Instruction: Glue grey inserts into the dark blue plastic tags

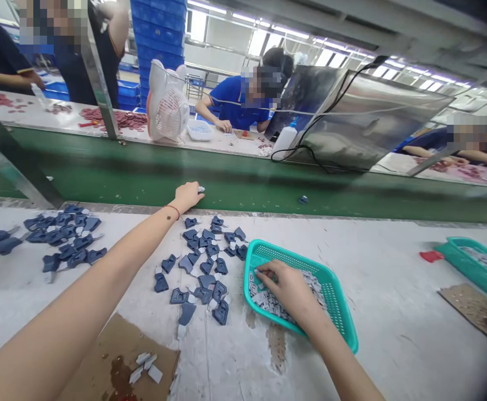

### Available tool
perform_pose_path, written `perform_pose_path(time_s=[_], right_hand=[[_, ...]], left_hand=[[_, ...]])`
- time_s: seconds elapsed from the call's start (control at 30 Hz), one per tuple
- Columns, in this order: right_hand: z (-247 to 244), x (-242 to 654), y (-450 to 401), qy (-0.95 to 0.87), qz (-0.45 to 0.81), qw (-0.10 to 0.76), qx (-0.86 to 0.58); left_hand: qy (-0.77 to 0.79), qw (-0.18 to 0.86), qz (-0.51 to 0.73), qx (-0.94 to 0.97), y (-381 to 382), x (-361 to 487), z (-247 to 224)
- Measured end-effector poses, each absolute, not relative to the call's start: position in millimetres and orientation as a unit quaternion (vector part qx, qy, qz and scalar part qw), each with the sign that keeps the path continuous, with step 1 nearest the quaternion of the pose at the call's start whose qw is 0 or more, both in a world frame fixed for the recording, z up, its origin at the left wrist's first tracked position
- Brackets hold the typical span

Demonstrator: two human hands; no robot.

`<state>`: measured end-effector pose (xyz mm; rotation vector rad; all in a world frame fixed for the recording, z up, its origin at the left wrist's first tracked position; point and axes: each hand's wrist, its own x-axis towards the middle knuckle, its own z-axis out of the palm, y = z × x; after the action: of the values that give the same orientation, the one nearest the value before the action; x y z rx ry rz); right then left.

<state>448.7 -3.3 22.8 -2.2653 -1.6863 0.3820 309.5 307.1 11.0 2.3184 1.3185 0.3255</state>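
My left hand (188, 197) is stretched over the green belt (243, 192), its fingers closed on a small pale part (201, 190) at the tips; most of that part is hidden. My right hand (287, 287) reaches into a teal plastic basket (339, 312) full of small grey pieces (268, 303). Its thumb and forefinger are pinched at the basket's left side, seemingly on one of these pieces. Between the two arms lie several dark blue plastic parts (205, 266), many with pale tabs attached.
More blue parts (66, 234) lie to the left. Pale pieces (155, 373) rest on stained cardboard (97, 362). A second teal basket (456, 250) stands at the right. One small part (303, 199) sits on the belt. Beyond it, a person in blue (235, 94) works near a white bottle (285, 138).
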Motion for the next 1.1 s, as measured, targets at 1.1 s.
perform_pose_path(time_s=[1.1], right_hand=[[28,432,-1,-0.571,0.127,0.156,-0.796]], left_hand=[[0.416,0.462,0.195,0.758,175,136,45]])
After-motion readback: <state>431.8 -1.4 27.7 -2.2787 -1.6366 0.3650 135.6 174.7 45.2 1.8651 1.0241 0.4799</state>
